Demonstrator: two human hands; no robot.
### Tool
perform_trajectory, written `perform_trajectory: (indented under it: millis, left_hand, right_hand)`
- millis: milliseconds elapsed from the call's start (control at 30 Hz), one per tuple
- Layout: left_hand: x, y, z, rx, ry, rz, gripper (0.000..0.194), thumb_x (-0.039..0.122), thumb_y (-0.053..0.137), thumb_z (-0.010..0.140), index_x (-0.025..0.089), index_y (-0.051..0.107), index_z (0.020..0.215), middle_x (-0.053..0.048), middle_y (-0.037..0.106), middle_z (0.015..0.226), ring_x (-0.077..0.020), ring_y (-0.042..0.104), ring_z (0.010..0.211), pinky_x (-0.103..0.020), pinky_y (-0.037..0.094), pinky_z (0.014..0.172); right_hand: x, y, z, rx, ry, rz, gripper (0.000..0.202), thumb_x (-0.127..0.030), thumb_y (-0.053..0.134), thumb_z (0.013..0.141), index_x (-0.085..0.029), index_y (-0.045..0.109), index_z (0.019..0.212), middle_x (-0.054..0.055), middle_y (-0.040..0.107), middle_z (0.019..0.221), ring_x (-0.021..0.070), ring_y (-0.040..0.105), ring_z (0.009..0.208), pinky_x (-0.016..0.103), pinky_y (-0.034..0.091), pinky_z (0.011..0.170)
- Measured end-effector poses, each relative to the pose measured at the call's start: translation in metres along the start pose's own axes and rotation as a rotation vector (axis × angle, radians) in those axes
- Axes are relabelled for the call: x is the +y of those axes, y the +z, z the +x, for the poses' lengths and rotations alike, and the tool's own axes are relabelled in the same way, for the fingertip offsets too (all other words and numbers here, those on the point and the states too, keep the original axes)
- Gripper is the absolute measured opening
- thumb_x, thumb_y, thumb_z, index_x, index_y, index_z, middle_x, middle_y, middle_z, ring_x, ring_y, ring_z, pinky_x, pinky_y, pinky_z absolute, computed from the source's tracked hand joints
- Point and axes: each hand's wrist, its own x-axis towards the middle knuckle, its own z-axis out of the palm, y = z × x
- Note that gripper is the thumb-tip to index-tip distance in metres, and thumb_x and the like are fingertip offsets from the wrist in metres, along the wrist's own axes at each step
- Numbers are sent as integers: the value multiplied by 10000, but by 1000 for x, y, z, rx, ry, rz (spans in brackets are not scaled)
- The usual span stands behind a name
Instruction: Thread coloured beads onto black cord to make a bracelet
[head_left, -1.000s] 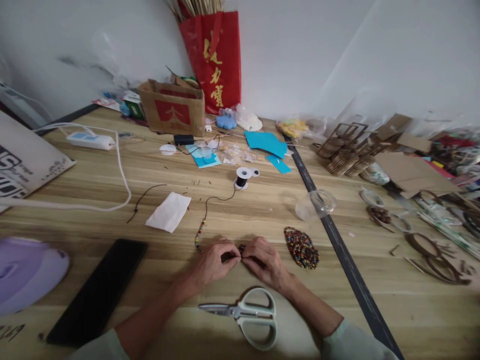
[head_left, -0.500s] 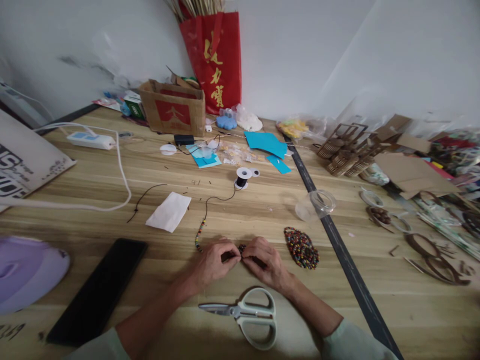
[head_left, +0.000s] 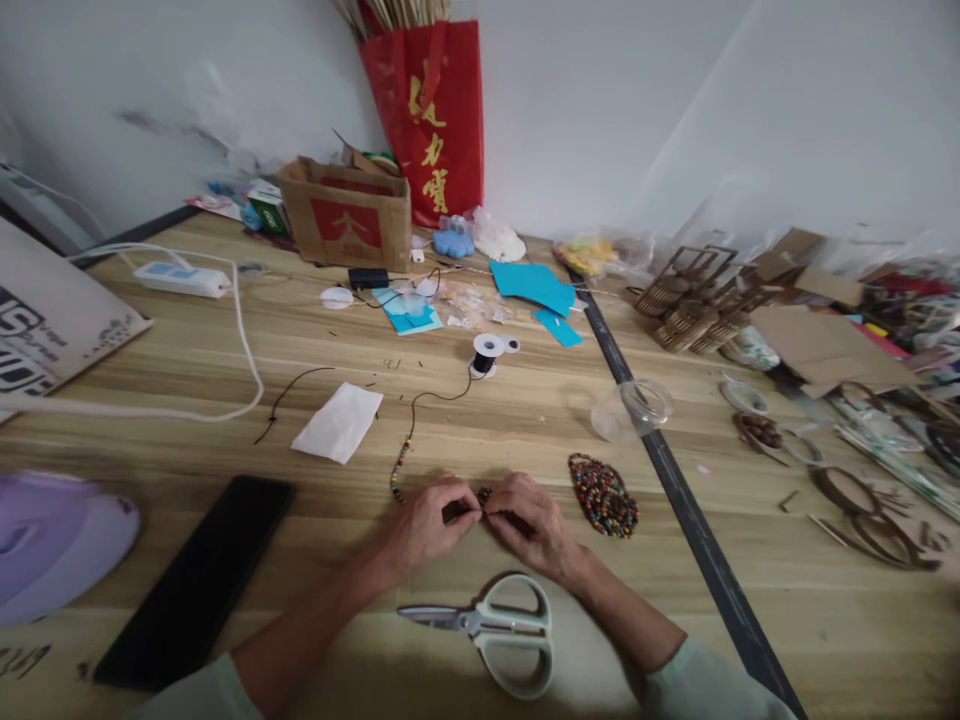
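My left hand [head_left: 436, 520] and my right hand [head_left: 529, 524] meet fingertip to fingertip above the table, both pinched closed on a beaded cord. The cord's multicoloured beads [head_left: 394, 478] run out on the far side of my left hand, and bare black cord continues to a white spool [head_left: 487, 352]. A few dark beads show between the two hands; the pinched end itself is too small to make out. To the right of my right hand lies a coiled heap of bead strings [head_left: 603, 496]. Scissors with pale handles [head_left: 513, 632] rest just below both hands.
A black phone-like slab [head_left: 196, 582] and a purple object [head_left: 60, 545] lie at left, near a white paper packet [head_left: 337, 424]. A clear plastic container [head_left: 621, 414] stands right of the spool. Behind are a cardboard box [head_left: 346, 222], a red bag [head_left: 442, 130] and small baskets [head_left: 686, 310].
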Motion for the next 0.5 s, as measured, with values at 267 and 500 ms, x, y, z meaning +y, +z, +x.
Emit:
perform_trajectory:
  millis: [267, 500]
  left_hand:
    - [0, -1, 1, 6, 13, 6, 103, 97, 614, 755, 173, 647, 693, -17, 675, 709, -157, 587, 710, -255, 444, 689]
    - [-1, 1, 1, 8, 20, -7, 103, 98, 622, 751, 174, 647, 687, -16, 675, 703, -155, 587, 702, -254, 441, 682]
  right_hand:
    - [0, -1, 1, -22, -6, -6, 88, -168, 536, 913, -197, 598, 969, 64, 664, 856, 181, 598, 821, 325, 481, 751]
    - [0, -1, 0, -31, 8, -7, 85, -176, 522, 919, -196, 597, 955, 63, 666, 847, 182, 602, 815, 327, 476, 756]
